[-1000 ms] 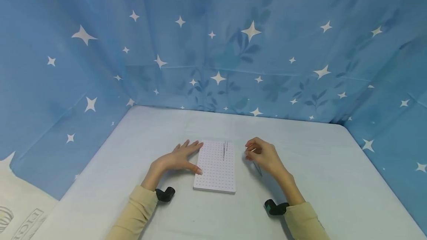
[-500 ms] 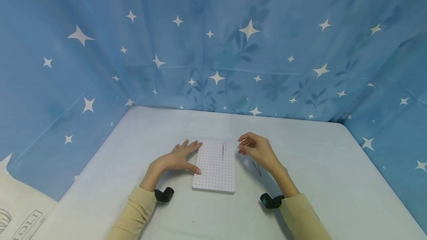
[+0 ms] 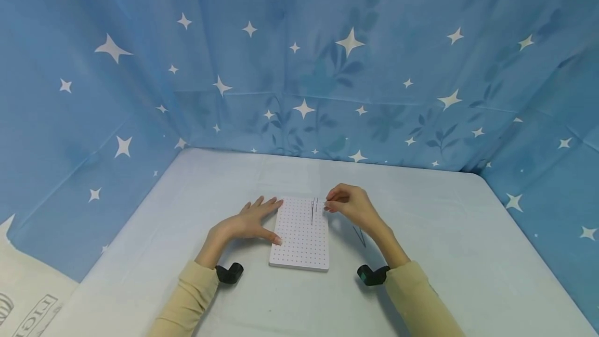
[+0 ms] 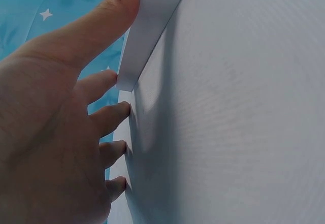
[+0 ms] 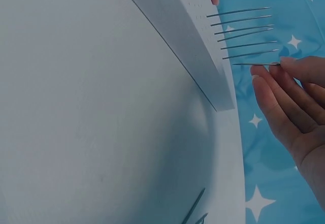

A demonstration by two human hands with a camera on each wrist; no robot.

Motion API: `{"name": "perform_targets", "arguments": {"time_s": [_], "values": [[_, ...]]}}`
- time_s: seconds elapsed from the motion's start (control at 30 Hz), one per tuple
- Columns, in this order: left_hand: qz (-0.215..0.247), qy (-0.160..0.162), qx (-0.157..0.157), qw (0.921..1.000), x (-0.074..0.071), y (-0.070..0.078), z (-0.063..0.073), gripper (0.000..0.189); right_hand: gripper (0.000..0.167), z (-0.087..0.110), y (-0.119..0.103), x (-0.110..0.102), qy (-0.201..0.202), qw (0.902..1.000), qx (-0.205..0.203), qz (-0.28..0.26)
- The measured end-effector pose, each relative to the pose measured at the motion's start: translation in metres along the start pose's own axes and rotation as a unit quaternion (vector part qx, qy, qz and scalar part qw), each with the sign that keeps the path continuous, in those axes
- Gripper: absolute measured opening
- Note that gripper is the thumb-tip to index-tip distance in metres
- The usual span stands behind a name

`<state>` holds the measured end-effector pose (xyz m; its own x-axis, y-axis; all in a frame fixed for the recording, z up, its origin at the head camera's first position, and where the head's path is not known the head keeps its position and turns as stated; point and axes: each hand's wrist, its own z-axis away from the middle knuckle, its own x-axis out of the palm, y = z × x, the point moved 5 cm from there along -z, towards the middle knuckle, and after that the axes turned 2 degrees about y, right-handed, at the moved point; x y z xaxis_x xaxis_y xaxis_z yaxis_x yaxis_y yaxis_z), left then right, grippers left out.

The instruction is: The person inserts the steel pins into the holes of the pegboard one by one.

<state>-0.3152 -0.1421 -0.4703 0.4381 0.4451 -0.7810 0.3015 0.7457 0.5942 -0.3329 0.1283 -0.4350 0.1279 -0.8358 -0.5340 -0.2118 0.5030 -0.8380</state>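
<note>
A white perforated board [image 3: 299, 255] lies on the table, with several thin metal needles [image 5: 244, 29] standing upright in holes near its far right part. My left hand [image 3: 250, 225] is spread at the board's left side. Its thumb rests over the left edge, its index fingertip is at the far left corner, and the other fingertips touch the tabletop. Between thumb and fingertips my right hand [image 3: 355, 208] pinches another needle [image 5: 254, 64], held upright over the board's far right corner. The needle's lower tip is close over the board, beside the row of standing ones.
A few loose needles [image 3: 359, 235] lie on the white table [image 3: 421, 254] to the board's right, below my right forearm. A blue star-patterned curtain [image 3: 262, 66] hangs behind and at both sides. Each wrist wears a black camera [image 3: 230, 273].
My right hand has moved left with its needle, from beside the board to over its far right corner. The loose needles now show uncovered. The left hand stays in place.
</note>
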Motion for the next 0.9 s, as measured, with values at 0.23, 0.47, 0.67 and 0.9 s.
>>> {"name": "perform_targets", "arguments": {"time_s": [0.23,0.47,0.67,0.9], "values": [[0.003,0.0,0.002,1.0,0.0,-0.002,0.001,0.109,0.009,-0.006,-0.004,0.007,-0.006,0.9999,-0.002,0.014],[0.003,0.0,0.005,1.0,0.0,-0.002,0.0,0.108,0.008,-0.008,-0.004,0.011,-0.009,0.9997,0.0,0.021],[0.002,-0.002,0.001,1.0,0.0,0.0,0.001,0.109,0.009,-0.009,-0.003,0.015,-0.011,0.9996,-0.001,0.024],[0.004,-0.004,-0.001,1.0,0.0,0.0,0.0,0.109,0.008,-0.01,0.0,0.019,-0.016,0.999,0.005,0.041]]}}
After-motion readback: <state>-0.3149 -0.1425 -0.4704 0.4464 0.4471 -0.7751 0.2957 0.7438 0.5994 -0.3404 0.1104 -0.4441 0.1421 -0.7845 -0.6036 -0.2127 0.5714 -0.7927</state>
